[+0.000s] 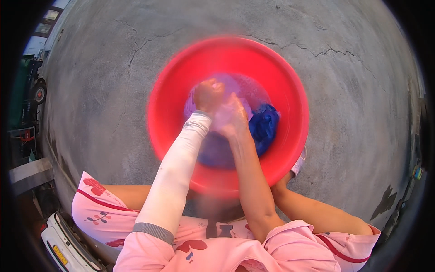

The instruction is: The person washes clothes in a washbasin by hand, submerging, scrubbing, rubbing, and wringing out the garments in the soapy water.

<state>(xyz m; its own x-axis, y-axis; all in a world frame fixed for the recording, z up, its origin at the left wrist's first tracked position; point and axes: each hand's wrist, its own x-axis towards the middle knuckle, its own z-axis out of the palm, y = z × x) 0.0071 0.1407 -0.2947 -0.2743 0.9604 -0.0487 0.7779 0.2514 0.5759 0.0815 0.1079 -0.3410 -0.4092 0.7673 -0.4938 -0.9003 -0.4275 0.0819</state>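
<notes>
A wide red plastic basin stands on the ground in front of me, with wet clothes and water in it. My left hand, at the end of a white sleeve with a grey cuff, is clenched on a lilac cloth. Close beside it, my bare-armed right hand holds the same cloth, its fingers pointing away from me. Haze blurs both hands, and part of the cloth is hidden beneath them. A dark blue garment lies bunched against the basin's right side. Suds float around the lilac cloth.
Cracked grey concrete surrounds the basin. My bent knees flank its near side, and a shoe shows by its right rim. At the far left are a dark vehicle with a wheel, a concrete block and a white car.
</notes>
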